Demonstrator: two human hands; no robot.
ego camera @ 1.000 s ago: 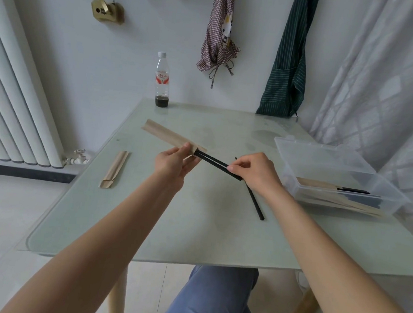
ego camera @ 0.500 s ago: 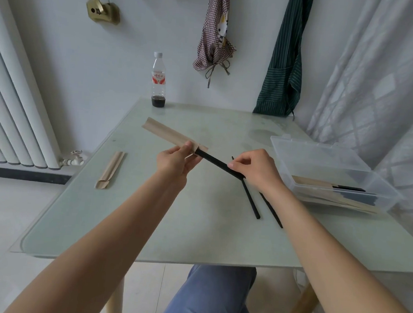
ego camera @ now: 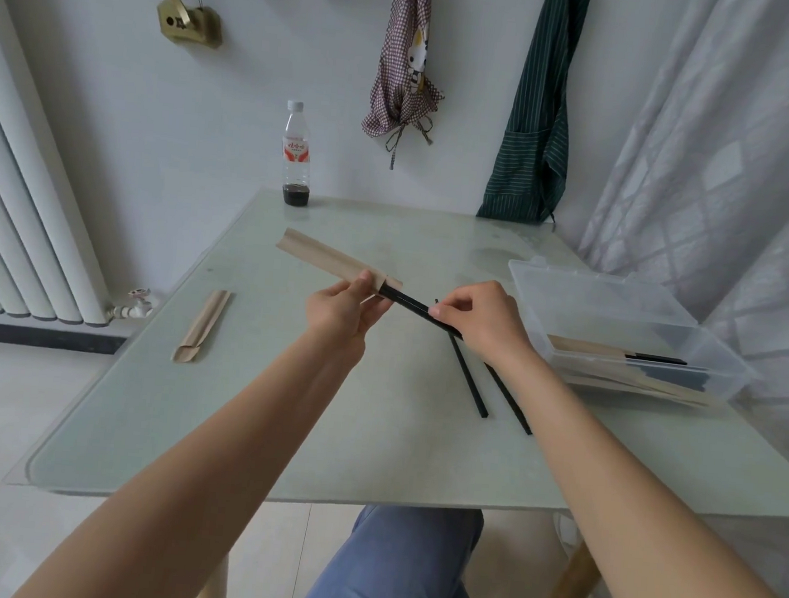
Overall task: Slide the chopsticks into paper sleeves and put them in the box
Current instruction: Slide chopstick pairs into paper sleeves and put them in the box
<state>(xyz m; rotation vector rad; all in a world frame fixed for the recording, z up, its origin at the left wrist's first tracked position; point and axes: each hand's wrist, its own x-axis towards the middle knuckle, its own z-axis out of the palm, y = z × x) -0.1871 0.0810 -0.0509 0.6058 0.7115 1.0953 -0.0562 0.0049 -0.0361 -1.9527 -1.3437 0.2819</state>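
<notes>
My left hand (ego camera: 344, 311) grips the open end of a brown paper sleeve (ego camera: 325, 258) held above the table, its far end pointing up and left. My right hand (ego camera: 481, 317) pinches black chopsticks (ego camera: 406, 299) whose tips are inside the sleeve's mouth. Two more black chopsticks (ego camera: 471, 385) lie on the glass table below my right wrist. A second paper sleeve (ego camera: 201, 326) lies flat at the left. The clear plastic box (ego camera: 618, 316) at the right holds several sleeved chopsticks.
A plastic bottle (ego camera: 296, 154) with dark liquid stands at the table's (ego camera: 372, 443) far edge. A radiator (ego camera: 21, 222) is to the left, aprons hang on the wall, and a curtain (ego camera: 748, 161) hangs at the right. My knee shows below the near edge.
The chopsticks have slid a little deeper into the sleeve as my hands drew closer. The second loose chopstick on the table came into sight beside my right wrist.
</notes>
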